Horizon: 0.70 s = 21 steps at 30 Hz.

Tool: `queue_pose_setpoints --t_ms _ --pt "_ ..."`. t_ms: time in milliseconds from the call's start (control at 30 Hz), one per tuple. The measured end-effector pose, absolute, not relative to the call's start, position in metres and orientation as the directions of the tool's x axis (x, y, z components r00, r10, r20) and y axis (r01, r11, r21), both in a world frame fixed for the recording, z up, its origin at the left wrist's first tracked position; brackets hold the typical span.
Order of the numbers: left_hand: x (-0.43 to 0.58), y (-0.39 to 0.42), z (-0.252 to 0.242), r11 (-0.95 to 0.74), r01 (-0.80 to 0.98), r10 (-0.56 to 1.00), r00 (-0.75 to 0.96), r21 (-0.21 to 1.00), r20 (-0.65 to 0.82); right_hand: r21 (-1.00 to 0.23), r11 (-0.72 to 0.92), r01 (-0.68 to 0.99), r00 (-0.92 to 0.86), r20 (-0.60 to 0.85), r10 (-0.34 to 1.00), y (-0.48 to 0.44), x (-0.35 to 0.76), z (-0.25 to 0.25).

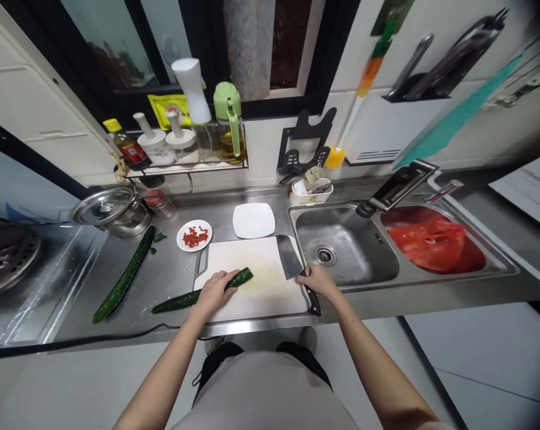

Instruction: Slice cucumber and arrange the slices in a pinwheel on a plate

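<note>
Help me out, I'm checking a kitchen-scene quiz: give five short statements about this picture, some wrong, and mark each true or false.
1. The left hand is on a cucumber that lies partly on the cutting board. True.
2. The chopped red pieces are in a glass jar. False: they are on a small white plate.
3. The right hand touches the knife. True.
4. A second cucumber lies on the metal counter, left of the board. True.
5. A pot stands in the right-hand basin. False: a red plastic bag lies there.
</note>
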<state>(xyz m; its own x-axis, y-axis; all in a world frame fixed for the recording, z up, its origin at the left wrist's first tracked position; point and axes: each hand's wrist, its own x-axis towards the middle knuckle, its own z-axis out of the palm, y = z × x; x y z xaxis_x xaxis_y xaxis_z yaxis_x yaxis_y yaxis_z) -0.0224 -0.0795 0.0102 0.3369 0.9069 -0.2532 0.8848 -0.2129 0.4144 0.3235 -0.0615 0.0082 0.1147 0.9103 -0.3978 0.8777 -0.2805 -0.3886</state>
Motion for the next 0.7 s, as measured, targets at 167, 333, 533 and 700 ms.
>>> queue_pose_setpoints --t_ms 167,333,533,700 --pt "-0.021 -0.080 0.008 -0.225 0.899 0.926 0.317 0.376 -0.204 -0.571 -0.209 0.794 0.011 -0.330 0.944 -0.065 0.324 0.004" --pt "-0.014 -0.078 0.004 -0.230 0.887 0.948 0.297 0.400 -0.114 -0.613 -0.112 0.782 -0.094 -0.294 0.951 -0.070 0.314 0.009" --pt "-0.009 -0.072 -0.002 -0.343 0.821 0.918 0.396 0.456 -0.022 -0.410 -0.079 0.909 -0.090 -0.377 0.922 -0.072 0.296 0.022" --pt "-0.010 -0.072 -0.007 -0.436 0.792 0.879 0.476 0.427 0.013 -0.250 -0.031 0.968 -0.075 -0.403 0.912 -0.071 0.282 0.033"
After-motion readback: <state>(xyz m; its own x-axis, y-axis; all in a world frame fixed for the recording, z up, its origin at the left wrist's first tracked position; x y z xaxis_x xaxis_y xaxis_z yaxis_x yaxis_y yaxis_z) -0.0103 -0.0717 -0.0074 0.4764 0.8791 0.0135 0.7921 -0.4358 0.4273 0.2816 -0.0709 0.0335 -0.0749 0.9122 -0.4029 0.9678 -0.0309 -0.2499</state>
